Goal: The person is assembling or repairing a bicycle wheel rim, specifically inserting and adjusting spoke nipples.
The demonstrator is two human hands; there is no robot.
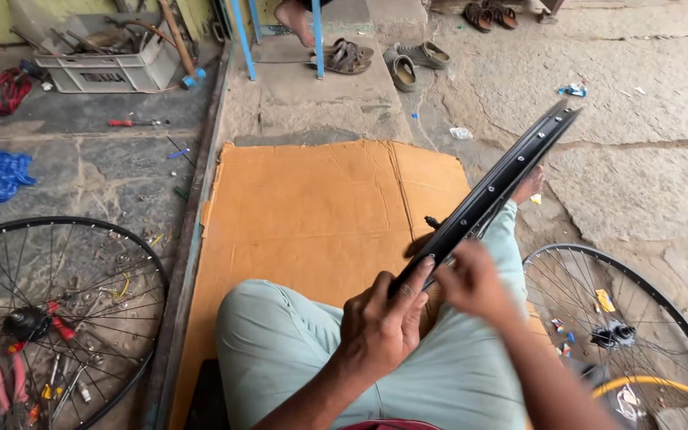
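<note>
I sit on a stone floor [646, 103] that is rough and littered, with a sheet of orange cardboard [312, 215] spread under my legs. Across my lap I hold a bare black wheel rim [494, 185], edge-on and tilted, its far end rising up and away to the right, its near end resting by my knees. My left hand [380, 322] grips that near end, the fingers [417, 279] curled around the rim's edge and pressed against the metal. My right hand [471, 279] sits just beside it on the other side; its fingers look bunched together at the rim's inner face, but whether they pinch something small I cannot tell.

To do this well, I judge the left hand should keep the rim steady against my leg so the right can work one spoke hole at a time without the rim rolling.

A spoked wheel [57, 318] lies flat at my left with pliers [5, 386] beside it, another spoked wheel [623, 326] lies at my right, and a crate of tools [105, 68] stands near the wall.
</note>
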